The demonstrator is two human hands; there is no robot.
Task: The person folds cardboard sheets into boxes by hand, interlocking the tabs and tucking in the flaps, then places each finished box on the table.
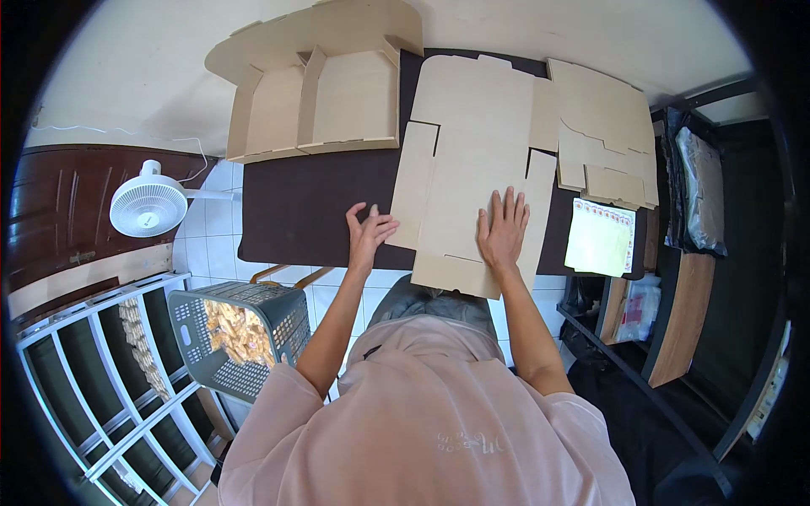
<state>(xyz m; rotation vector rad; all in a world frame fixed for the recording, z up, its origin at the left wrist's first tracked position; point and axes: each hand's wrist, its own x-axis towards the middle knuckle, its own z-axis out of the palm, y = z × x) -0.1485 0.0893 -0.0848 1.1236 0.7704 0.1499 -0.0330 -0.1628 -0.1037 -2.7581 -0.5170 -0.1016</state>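
A flat, unfolded cardboard box (468,169) lies on the dark table (312,211) in front of me, its near end reaching past the table's front edge. My right hand (504,232) rests flat on its lower right part, fingers stretched out. At the box's lower left edge is my left hand (369,232), fingers apart and curved, fingertips right at the cardboard's side. A folded-up cardboard box (350,101) with two compartments and a raised lid stands at the back left.
More flat cardboard (603,118) lies at the back right, with printed paper sheets (601,238) before it. A grey basket (240,329) of packed snacks stands lower left, near a white fan (149,207). Shelving (683,312) holds wrapped packs (700,190) on the right.
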